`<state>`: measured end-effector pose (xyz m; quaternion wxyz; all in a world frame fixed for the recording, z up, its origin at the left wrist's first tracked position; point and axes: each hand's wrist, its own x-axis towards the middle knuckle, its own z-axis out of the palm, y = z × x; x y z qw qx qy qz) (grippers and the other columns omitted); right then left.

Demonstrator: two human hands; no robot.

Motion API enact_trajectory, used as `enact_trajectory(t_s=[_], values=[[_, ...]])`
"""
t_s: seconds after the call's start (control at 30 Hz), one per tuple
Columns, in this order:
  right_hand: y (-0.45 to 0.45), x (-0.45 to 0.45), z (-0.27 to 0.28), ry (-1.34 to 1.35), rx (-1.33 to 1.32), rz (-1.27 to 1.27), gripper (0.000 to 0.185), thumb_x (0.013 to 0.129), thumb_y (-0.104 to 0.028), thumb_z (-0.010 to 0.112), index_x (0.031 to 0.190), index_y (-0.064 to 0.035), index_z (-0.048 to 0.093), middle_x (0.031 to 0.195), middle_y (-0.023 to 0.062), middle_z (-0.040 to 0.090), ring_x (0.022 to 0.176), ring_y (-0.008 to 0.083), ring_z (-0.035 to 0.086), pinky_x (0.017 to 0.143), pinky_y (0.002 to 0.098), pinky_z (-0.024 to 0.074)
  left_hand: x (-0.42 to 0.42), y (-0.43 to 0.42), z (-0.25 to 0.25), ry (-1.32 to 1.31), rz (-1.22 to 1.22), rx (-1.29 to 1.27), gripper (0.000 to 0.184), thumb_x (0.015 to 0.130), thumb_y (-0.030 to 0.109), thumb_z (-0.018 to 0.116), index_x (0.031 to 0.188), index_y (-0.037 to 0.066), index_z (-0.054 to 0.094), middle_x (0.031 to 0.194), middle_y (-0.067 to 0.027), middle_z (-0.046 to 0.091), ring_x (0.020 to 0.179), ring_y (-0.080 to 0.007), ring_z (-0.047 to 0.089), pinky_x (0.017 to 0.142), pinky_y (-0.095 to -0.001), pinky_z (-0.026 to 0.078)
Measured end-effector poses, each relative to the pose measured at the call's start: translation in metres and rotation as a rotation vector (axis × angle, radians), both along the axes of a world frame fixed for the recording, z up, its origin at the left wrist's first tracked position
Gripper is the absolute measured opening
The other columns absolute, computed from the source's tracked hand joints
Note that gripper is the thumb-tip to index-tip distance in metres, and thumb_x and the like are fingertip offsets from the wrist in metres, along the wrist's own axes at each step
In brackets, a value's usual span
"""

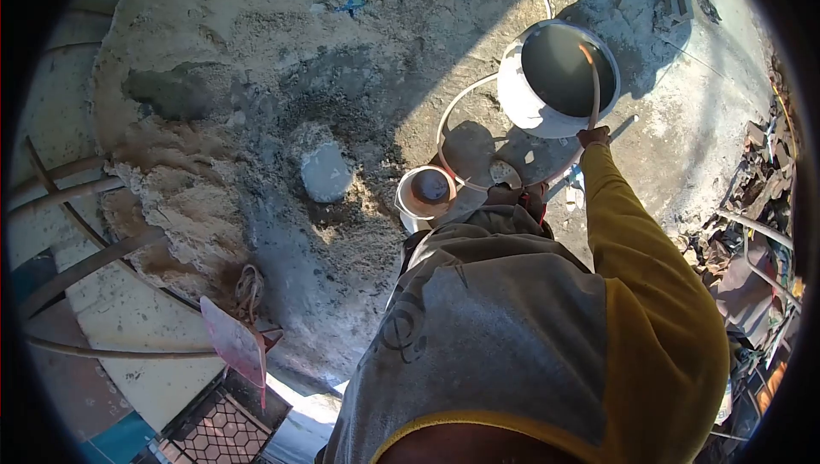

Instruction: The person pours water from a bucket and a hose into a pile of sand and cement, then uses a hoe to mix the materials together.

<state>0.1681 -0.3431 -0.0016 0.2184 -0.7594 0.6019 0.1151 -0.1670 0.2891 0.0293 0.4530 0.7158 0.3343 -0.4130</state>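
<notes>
My right hand (594,135) is closed around a hose (595,92) at the near rim of a large white bucket (518,101). The orange end of the hose reaches over the grey, murky liquid (555,67) inside. From the bucket, a pale length of hose loops over the ground to the left. Left of my feet stands a smaller white bucket (410,199) with something grey in it. My left hand is out of sight; my body and the grey and mustard sweatshirt (512,319) fill the lower middle.
A heap of sand (196,199) lies to the left, with a shovel (235,340) below it. Pale cement-like material (325,169) sits on the wet ground. Bent pipes (64,195) cross the left edge. Rubble and scraps (760,233) are piled along the right.
</notes>
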Motion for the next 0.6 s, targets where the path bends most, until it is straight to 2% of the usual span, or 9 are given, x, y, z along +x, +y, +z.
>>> enact_trajectory(t_s=[0.07,0.13,0.23,0.3,0.33,0.37,0.43,0.53,0.6], values=[[0.035,-0.007,0.009,-0.023,-0.008,0.040,0.062,0.071,-0.018,0.060,0.126,-0.0017,0.039,0.127,0.0226,0.045,0.115,0.0385,0.050,0.098,0.0428,0.0413,-0.002,0.037,-0.012,-0.006,-0.050,-0.021,0.037,0.087,0.027,0.055,0.120,0.011,0.051,0.103,-0.0096,0.064,0.086,-0.0235,0.063,0.066,-0.0353,0.051],[0.079,-0.021,0.009,-0.135,-0.009,0.163,0.081,0.067,-0.026,0.075,0.130,0.0050,0.036,0.127,0.0279,0.047,0.119,0.0392,0.047,0.100,0.0411,0.0407,-0.004,0.073,-0.023,-0.009,-0.085,-0.041,0.037,0.087,0.027,0.055,0.120,0.011,0.051,0.103,-0.0095,0.064,0.086,-0.0237,0.063,0.067,-0.0355,0.051],[0.140,-0.049,-0.016,-0.129,0.192,0.500,0.075,0.067,-0.028,0.077,0.123,0.0099,0.045,0.123,0.0275,0.051,0.118,0.0364,0.049,0.098,0.0386,0.0412,-0.001,0.117,-0.042,-0.002,-0.100,-0.066,0.038,0.087,0.027,0.055,0.121,0.011,0.051,0.104,-0.0095,0.064,0.087,-0.0239,0.063,0.067,-0.0358,0.051],[0.185,-0.069,-0.018,-0.151,0.334,0.592,0.075,0.067,-0.030,0.078,0.122,0.0101,0.045,0.119,0.0264,0.054,0.111,0.0347,0.054,0.093,0.0371,0.0443,0.011,0.137,-0.054,0.006,-0.097,-0.095,0.038,0.087,0.027,0.055,0.121,0.011,0.050,0.104,-0.0095,0.064,0.087,-0.0240,0.063,0.068,-0.0359,0.051],[0.210,-0.075,0.005,-0.026,0.398,0.583,0.075,0.068,-0.032,0.077,0.121,0.0106,0.046,0.113,0.0250,0.057,0.105,0.0337,0.058,0.089,0.0363,0.0463,0.017,0.144,-0.058,0.016,-0.083,-0.114,0.038,0.086,0.027,0.055,0.121,0.011,0.050,0.104,-0.0095,0.064,0.087,-0.0241,0.063,0.068,-0.0360,0.051],[0.221,-0.099,-0.023,-0.172,0.412,0.603,0.072,0.068,-0.034,0.077,0.120,0.0072,0.049,0.107,0.0237,0.060,0.101,0.0333,0.059,0.086,0.0371,0.0476,0.025,0.153,-0.062,0.051,-0.034,-0.140,0.038,0.086,0.027,0.055,0.121,0.011,0.050,0.105,-0.0095,0.064,0.087,-0.0242,0.063,0.068,-0.0361,0.051],[0.237,-0.118,-0.013,-0.070,0.413,0.872,0.063,0.067,-0.030,0.077,0.119,-0.0007,0.054,0.105,0.0237,0.061,0.102,0.0310,0.060,0.085,0.0379,0.0485,0.046,0.158,-0.068,0.119,0.074,-0.192,0.039,0.086,0.027,0.055,0.121,0.011,0.050,0.105,-0.0094,0.064,0.087,-0.0243,0.063,0.068,-0.0363,0.051],[0.232,-0.142,-0.016,-0.033,0.660,0.688,0.055,0.069,-0.026,0.075,0.112,0.0023,0.055,0.082,0.0175,0.065,0.072,0.0243,0.064,0.065,0.0338,0.0520,0.081,0.152,-0.074,0.181,0.202,-0.273,0.039,0.086,0.027,0.056,0.122,0.012,0.050,0.106,-0.0094,0.064,0.088,-0.0245,0.063,0.069,-0.0366,0.051],[0.211,-0.161,-0.038,-0.023,0.603,0.662,0.052,0.070,-0.023,0.074,0.110,0.0032,0.054,0.076,0.0154,0.064,0.065,0.0215,0.062,0.059,0.0327,0.0509,0.101,0.138,-0.081,0.198,0.258,-0.343,0.040,0.086,0.027,0.056,0.122,0.012,0.050,0.106,-0.0094,0.064,0.088,-0.0247,0.063,0.069,-0.0368,0.051]])
